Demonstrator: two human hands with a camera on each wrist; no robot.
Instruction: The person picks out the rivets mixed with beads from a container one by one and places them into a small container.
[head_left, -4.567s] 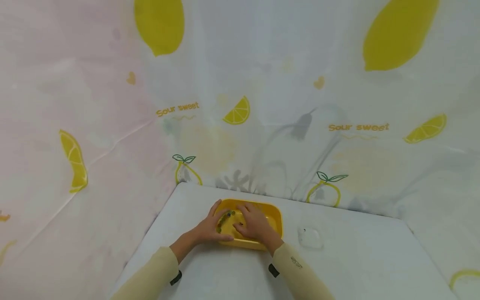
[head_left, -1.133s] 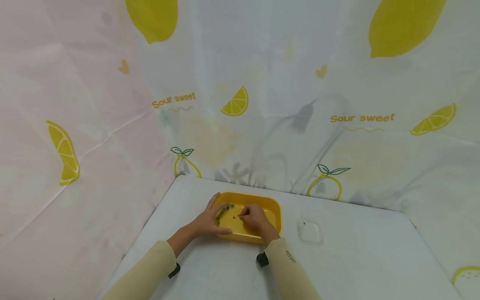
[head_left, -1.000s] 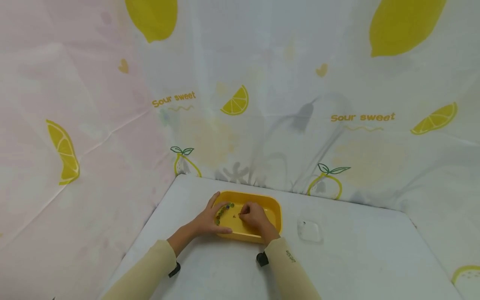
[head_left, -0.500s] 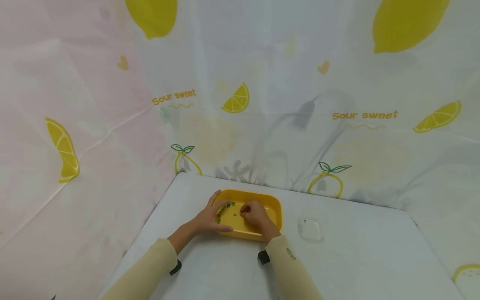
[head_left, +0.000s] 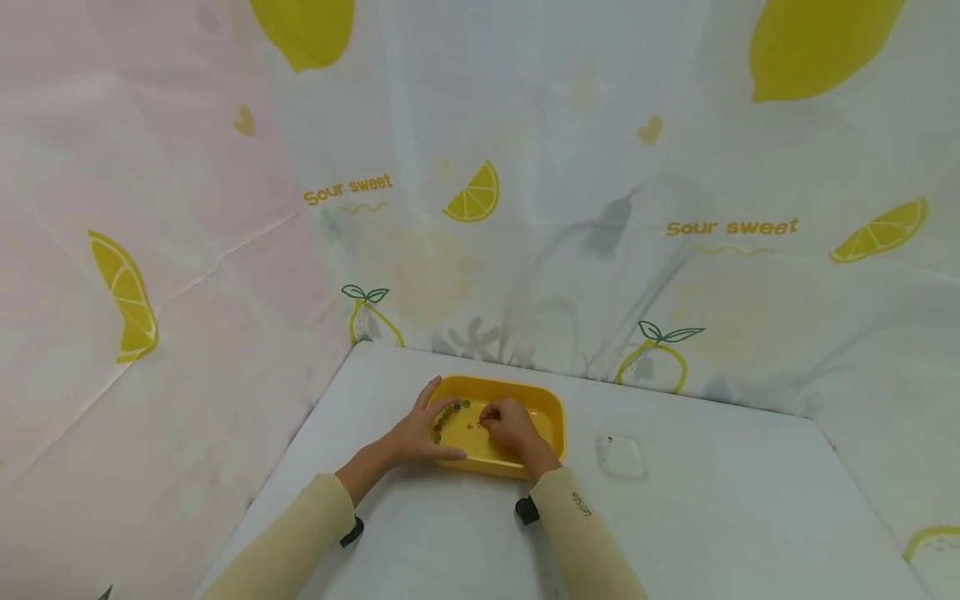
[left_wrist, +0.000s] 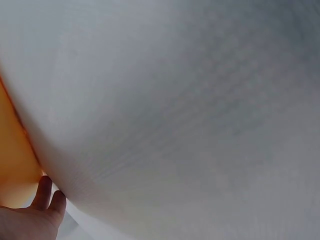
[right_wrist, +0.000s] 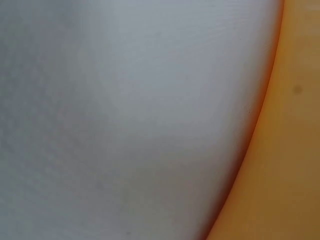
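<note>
A yellow tray stands on the white table. Inside it, a curved row of greenish round marbles, one of them blue, runs along the left end. My left hand spans that end with spread fingers; its thumb rests at the front rim. In the left wrist view, fingers of the left hand touch the tray's outer wall. My right hand is inside the tray, thumb and fingertips pinched at a tiny brownish piece, mostly hidden. Another tiny piece lies just left of it.
A clear, shallow square container sits on the table to the right of the tray, with a small dark speck at its upper left. Behind the table hangs a lemon-print cloth.
The right hand was spread over the tray several seconds ago; its fingertips then came together at the tiny piece and have stayed there. The left hand keeps its place.
</note>
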